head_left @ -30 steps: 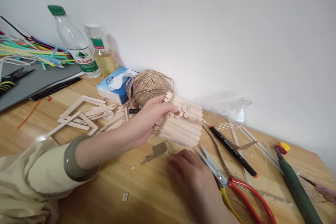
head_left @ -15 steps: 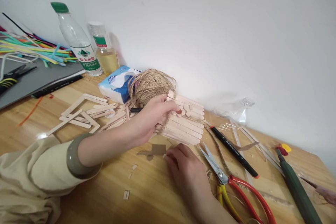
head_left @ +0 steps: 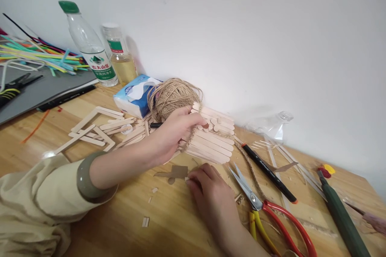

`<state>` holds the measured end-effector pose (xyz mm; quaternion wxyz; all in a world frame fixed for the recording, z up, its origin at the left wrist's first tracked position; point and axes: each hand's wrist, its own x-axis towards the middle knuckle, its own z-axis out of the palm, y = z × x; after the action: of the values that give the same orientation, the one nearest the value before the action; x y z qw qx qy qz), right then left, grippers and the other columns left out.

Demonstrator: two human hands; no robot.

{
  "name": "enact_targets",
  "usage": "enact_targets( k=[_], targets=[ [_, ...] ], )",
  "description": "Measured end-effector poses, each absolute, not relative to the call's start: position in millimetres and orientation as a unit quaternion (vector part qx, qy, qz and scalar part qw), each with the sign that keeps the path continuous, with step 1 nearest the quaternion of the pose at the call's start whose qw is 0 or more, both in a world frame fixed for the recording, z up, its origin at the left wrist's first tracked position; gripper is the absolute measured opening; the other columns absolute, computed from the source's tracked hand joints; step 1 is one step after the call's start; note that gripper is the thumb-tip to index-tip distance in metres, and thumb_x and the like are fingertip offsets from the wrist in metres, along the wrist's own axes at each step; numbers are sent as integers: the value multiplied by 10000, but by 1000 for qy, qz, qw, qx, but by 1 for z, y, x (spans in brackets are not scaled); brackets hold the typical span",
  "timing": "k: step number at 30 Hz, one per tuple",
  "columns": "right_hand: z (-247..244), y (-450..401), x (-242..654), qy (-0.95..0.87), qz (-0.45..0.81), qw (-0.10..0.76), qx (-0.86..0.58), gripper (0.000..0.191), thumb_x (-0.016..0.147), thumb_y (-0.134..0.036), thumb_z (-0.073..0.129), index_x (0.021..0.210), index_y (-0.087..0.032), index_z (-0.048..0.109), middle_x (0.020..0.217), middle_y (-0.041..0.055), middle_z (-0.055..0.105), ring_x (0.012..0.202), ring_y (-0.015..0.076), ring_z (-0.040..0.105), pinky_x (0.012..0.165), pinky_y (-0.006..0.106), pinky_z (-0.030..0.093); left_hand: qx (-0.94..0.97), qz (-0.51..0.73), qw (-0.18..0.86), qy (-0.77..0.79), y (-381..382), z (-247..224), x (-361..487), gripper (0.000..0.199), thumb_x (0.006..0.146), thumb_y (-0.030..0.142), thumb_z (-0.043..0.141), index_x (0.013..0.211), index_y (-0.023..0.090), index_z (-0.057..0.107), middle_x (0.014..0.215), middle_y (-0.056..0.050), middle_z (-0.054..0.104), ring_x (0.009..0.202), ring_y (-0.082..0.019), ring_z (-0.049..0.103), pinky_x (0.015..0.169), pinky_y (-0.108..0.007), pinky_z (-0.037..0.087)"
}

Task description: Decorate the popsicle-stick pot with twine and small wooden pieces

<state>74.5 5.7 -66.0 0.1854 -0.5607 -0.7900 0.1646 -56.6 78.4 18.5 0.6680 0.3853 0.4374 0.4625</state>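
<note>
My left hand (head_left: 181, 130) is closed on the left edge of a panel of craft sticks (head_left: 215, 146), with the thumb on top. Braided twine runs along the panel, and small rounded wooden pieces and a brown bit sit on its face. Below it, my right hand (head_left: 211, 192) rests low over the table with fingers curled together; a small pale piece shows at its fingertips, too little visible to name. Just left of those fingertips lies a small brown cardboard piece (head_left: 180, 171). Scissors (head_left: 253, 198) with red handles lie open to the right.
A twine ball (head_left: 176, 98), tissue pack (head_left: 135, 96) and two bottles (head_left: 99, 62) stand along the wall. Loose craft sticks (head_left: 96, 128) lie left. On the right are a black marker (head_left: 269, 173), a clear plastic bottle (head_left: 271, 128) and a green-handled tool (head_left: 340, 213).
My right hand has shifted slightly left, and the brown cardboard piece sits a little farther left. My left hand keeps its hold on the stick panel, almost still.
</note>
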Motion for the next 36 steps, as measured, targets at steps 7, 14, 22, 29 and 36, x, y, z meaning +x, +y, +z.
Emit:
enact_targets(
  k=[7, 14, 22, 29, 36],
  targets=[
    [-57, -1, 80, -802, 208, 217, -516, 189, 722, -5, 575, 683, -190, 570, 747, 4, 614, 705, 162, 584, 604, 247, 469, 379, 465, 683, 416, 77, 19, -56, 39, 666, 129, 570, 682, 165, 571, 660, 12, 607, 626, -108, 577, 585, -184, 447],
    [1, -15, 129, -839, 212, 324, -383, 253, 791, -2, 529, 874, -240, 545, 774, -22, 654, 690, 89, 626, 612, 149, 491, 363, 418, 707, 440, 69, 19, -52, 157, 664, 139, 584, 806, 191, 625, 731, 15, 640, 713, -138, 609, 639, -209, 456],
    [17, -1, 146, -818, -17, 356, -452, 164, 828, -74, 550, 896, -223, 550, 812, 16, 655, 755, 140, 633, 700, 253, 505, 393, 341, 753, 402, 48, 26, -43, 292, 700, 110, 534, 949, 208, 652, 820, -7, 689, 740, -171, 631, 686, -254, 469],
    [13, -1, 143, -845, -40, 321, -426, 97, 859, -90, 528, 894, -175, 559, 804, 38, 651, 750, 144, 615, 689, 260, 506, 396, 321, 767, 389, 40, 25, -41, 319, 726, 109, 547, 989, 252, 657, 877, 21, 691, 774, -142, 617, 722, -221, 461],
    [16, -3, 145, -849, 38, 318, -420, 135, 859, -105, 539, 935, -215, 564, 818, 32, 631, 724, 149, 612, 646, 256, 505, 394, 329, 765, 388, 41, 25, -43, 324, 730, 109, 545, 995, 258, 657, 894, 19, 690, 785, -141, 610, 733, -220, 459]
  ],
)
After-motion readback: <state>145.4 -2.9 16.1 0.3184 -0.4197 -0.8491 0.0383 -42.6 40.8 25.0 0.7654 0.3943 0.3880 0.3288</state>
